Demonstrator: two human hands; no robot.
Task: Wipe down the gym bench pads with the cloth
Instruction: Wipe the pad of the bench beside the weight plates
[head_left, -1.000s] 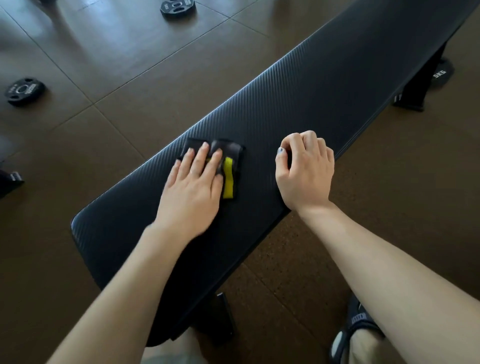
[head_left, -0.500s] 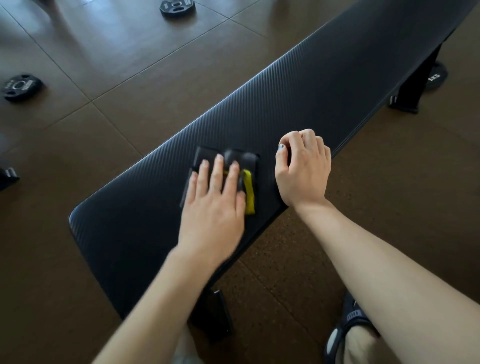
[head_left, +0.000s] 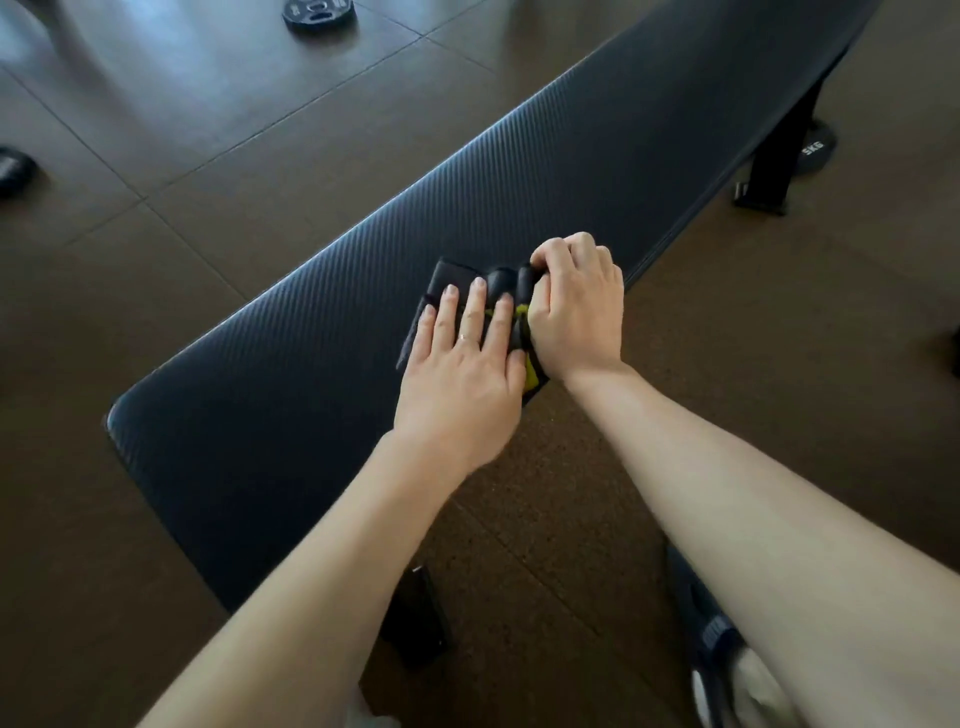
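Dark cloth (head_left: 457, 278) with yellow trim, sitting at near edge of bench pad (head_left: 597, 171). Soft, light, bunches easily. Left hand (head_left: 460, 374) spread flat on top; right hand (head_left: 576, 306) curled, pinching its right side. Best pressed flat-palmed.

Single view only, from a head-worn wide-angle camera. It looks forward and steeply down from above the near end of the bench (head_left: 322, 364), at close range. The bench runs diagonally from 7 o'clock to 1 o'clock across the frame. Both forearms enter from the bottom edge, and the hands meet just right of centre. Floor (head_left: 182, 249) fills the margins. A weight plate (head_left: 318, 14) lies at 11 o'clock, cut by the top edge.
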